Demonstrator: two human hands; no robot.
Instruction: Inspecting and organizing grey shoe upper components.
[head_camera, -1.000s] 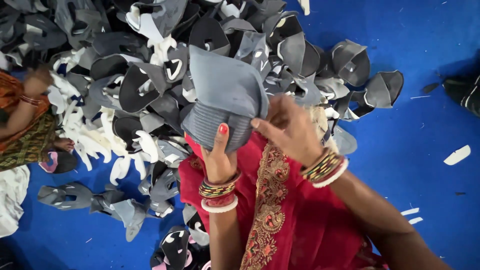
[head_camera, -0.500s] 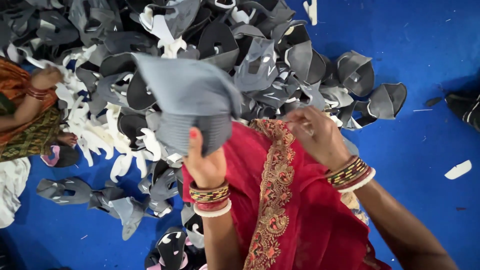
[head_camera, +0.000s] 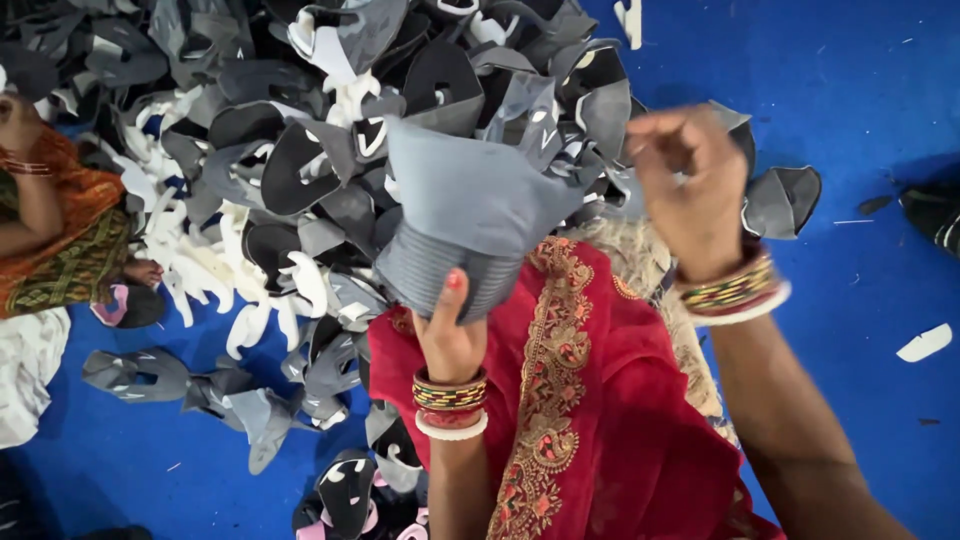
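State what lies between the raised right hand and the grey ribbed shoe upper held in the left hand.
Head view: piled grey and black shoe uppers fill the gap.

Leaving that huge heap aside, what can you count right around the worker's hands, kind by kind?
Hands: 2, the left hand and the right hand
Grey ribbed piece, gripped by the left hand: 1
Bangle stacks: 2, one on each wrist
Total: 5
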